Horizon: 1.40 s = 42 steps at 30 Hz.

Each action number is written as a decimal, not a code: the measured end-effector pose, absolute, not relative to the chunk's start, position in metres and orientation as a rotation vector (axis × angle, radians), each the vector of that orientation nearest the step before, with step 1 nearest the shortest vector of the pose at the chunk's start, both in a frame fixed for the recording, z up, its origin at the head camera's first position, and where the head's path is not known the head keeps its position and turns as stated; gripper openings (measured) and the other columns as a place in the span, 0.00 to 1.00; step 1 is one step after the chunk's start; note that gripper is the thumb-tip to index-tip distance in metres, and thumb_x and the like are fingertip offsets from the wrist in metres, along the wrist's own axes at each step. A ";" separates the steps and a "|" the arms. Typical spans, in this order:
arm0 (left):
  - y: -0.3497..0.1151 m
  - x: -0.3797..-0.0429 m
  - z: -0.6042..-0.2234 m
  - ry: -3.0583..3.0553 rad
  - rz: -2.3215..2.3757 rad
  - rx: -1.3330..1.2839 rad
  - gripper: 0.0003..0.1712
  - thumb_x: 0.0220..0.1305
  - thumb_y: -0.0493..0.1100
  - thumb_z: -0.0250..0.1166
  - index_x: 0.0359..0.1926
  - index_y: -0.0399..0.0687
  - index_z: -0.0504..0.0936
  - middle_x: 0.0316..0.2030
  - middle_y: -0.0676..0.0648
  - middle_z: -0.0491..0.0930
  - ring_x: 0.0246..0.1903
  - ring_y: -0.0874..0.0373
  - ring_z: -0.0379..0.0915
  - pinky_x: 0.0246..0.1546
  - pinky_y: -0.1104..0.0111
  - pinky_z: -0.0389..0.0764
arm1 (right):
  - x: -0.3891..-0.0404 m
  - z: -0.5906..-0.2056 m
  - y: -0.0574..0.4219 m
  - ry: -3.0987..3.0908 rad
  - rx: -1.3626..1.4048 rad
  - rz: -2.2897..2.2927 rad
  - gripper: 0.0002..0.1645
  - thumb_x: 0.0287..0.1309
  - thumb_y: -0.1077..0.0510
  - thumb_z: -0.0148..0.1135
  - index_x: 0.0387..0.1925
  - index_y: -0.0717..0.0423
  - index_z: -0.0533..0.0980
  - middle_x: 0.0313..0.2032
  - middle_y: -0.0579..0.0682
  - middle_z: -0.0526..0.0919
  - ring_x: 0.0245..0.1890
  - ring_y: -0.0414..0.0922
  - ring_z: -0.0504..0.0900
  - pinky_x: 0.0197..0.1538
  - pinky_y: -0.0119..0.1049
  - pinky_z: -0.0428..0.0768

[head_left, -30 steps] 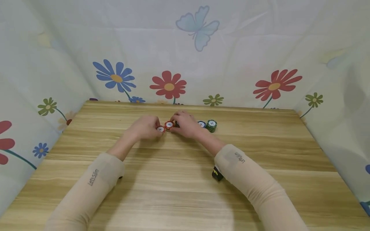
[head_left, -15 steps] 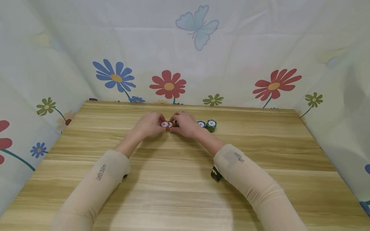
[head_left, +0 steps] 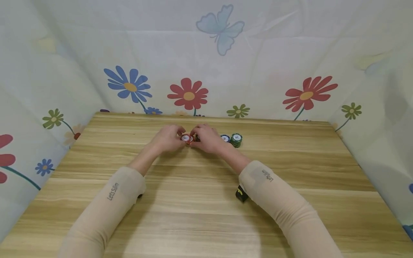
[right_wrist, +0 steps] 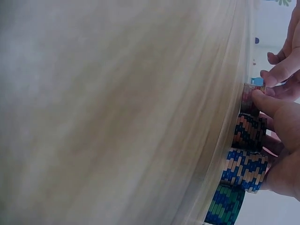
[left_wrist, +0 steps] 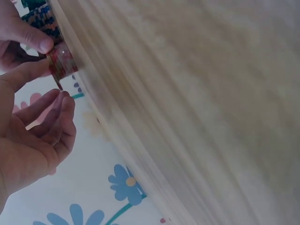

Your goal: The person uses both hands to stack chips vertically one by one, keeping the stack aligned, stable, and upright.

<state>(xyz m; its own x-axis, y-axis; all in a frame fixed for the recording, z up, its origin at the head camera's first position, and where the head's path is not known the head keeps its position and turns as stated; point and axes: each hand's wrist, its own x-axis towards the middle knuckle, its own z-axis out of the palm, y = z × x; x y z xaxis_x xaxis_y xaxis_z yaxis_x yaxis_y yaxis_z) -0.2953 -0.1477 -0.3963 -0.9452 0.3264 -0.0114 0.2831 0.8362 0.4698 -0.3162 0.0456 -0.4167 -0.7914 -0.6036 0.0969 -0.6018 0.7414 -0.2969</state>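
Note:
Near the back of the table my left hand [head_left: 167, 139] pinches a red poker chip [head_left: 185, 138] between thumb and fingers. The chip overlaps the top of a short stack of red chips [left_wrist: 66, 62], jutting out toward the left hand. Opposite it, my right hand [head_left: 209, 139] holds the side of that red stack, its thumb against the chips. Beneath the right hand a dark stack with orange marks [right_wrist: 250, 131] stands beside the red one, mostly hidden in the head view. A blue stack [right_wrist: 244, 169] follows in the row, then a green stack [head_left: 236, 139] at the right end.
The wooden table [head_left: 193, 225] reaches back to a white curtain [head_left: 155, 46] printed with flowers and a butterfly. Under the right sleeve a small black object with a yellow mark [head_left: 241, 194] shows; a dark bit peeks out by the left sleeve.
My left hand has moved right and slightly away from me, bringing its red chip from beside the red stack to overlap its top. The right hand has stayed at the stack.

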 end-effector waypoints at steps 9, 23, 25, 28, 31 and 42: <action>-0.158 -0.296 -0.390 2.873 0.791 0.496 0.20 0.60 0.39 0.72 0.51 0.33 0.84 0.43 0.40 0.84 0.46 0.46 0.78 0.51 0.54 0.77 | -0.318 -0.410 0.049 2.900 -0.979 -0.474 0.26 0.64 0.46 0.71 0.56 0.58 0.80 0.58 0.55 0.79 0.59 0.52 0.75 0.58 0.53 0.75; -0.152 -0.299 -0.394 2.911 0.747 0.560 0.13 0.60 0.37 0.74 0.45 0.37 0.87 0.38 0.45 0.86 0.42 0.50 0.80 0.50 0.57 0.77 | -0.318 -0.411 0.049 2.898 -0.982 -0.473 0.19 0.66 0.48 0.70 0.50 0.56 0.83 0.55 0.53 0.78 0.55 0.50 0.74 0.55 0.52 0.76; -0.150 -0.299 -0.394 2.916 0.744 0.562 0.13 0.60 0.37 0.75 0.45 0.37 0.87 0.38 0.45 0.86 0.42 0.50 0.80 0.50 0.57 0.77 | -0.318 -0.411 0.049 2.899 -0.978 -0.482 0.18 0.66 0.48 0.70 0.50 0.56 0.83 0.55 0.53 0.79 0.55 0.50 0.74 0.56 0.53 0.76; -0.149 -0.299 -0.395 2.919 0.739 0.565 0.12 0.60 0.38 0.75 0.44 0.37 0.88 0.37 0.45 0.86 0.42 0.50 0.80 0.49 0.57 0.78 | -0.318 -0.412 0.048 2.899 -0.979 -0.485 0.18 0.66 0.48 0.70 0.49 0.55 0.83 0.55 0.53 0.78 0.55 0.51 0.74 0.56 0.53 0.76; -0.148 -0.299 -0.395 2.922 0.728 0.574 0.12 0.60 0.39 0.75 0.43 0.38 0.88 0.37 0.46 0.87 0.42 0.50 0.80 0.49 0.57 0.78 | -0.318 -0.413 0.048 2.899 -0.979 -0.490 0.17 0.66 0.48 0.71 0.49 0.55 0.82 0.55 0.53 0.78 0.55 0.51 0.73 0.55 0.53 0.76; -0.143 -0.298 -0.396 2.941 0.711 0.578 0.11 0.61 0.38 0.75 0.43 0.37 0.88 0.37 0.45 0.87 0.41 0.49 0.80 0.48 0.57 0.78 | -0.317 -0.414 0.047 2.902 -0.961 -0.497 0.18 0.66 0.47 0.70 0.49 0.55 0.82 0.54 0.52 0.79 0.54 0.50 0.73 0.55 0.54 0.76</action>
